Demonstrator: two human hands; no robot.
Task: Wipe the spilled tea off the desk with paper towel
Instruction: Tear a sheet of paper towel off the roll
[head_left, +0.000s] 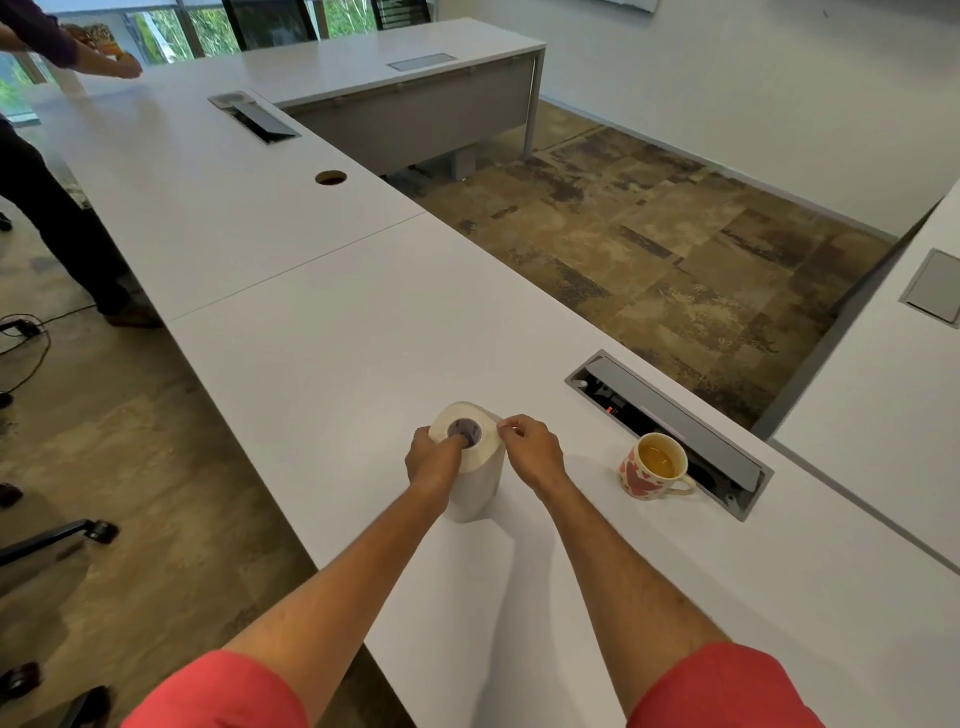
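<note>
My left hand (432, 457) is gripping the upright paper towel roll (470, 457), thumb in core; my right hand (532, 451) is pinching its loose edge.

This is an office: long white desks (322, 291) join in a row, with cable boxes (670, 431) set into their tops, black chairs (270, 21) behind them and big windows (171, 36).

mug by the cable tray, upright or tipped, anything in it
Upright. The mug stands on the desk with its open mouth up, holding amber tea well below the rim.
</note>
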